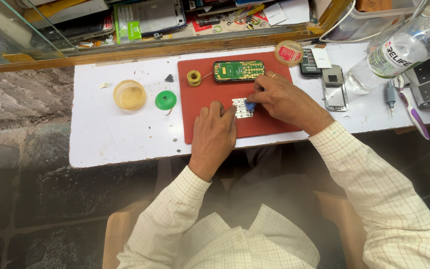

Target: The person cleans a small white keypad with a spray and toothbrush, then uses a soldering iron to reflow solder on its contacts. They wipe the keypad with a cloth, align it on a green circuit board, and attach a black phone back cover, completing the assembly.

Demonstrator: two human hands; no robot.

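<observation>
Pinching a small blue piece (pixel 250 105), the right hand (pixel 282 99) works on a white keypad sheet (pixel 241 108) (left hand (pixel 215 130) flat, fingers pressing its near edge) on the red mat (pixel 210 107); circuit board (pixel 238 70) beyond, white desk (pixel 115 134) beneath.

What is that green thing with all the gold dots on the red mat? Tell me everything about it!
It is a circuit board from a small phone: a long green rectangle with rounded corners and a dark edge, covered in rows of round gold contacts. It lies flat, lengthwise, near the far edge of the red mat. A small spool of wire sits just to its left, apart from it. The right hand is close in front but does not seem to touch it.
</observation>
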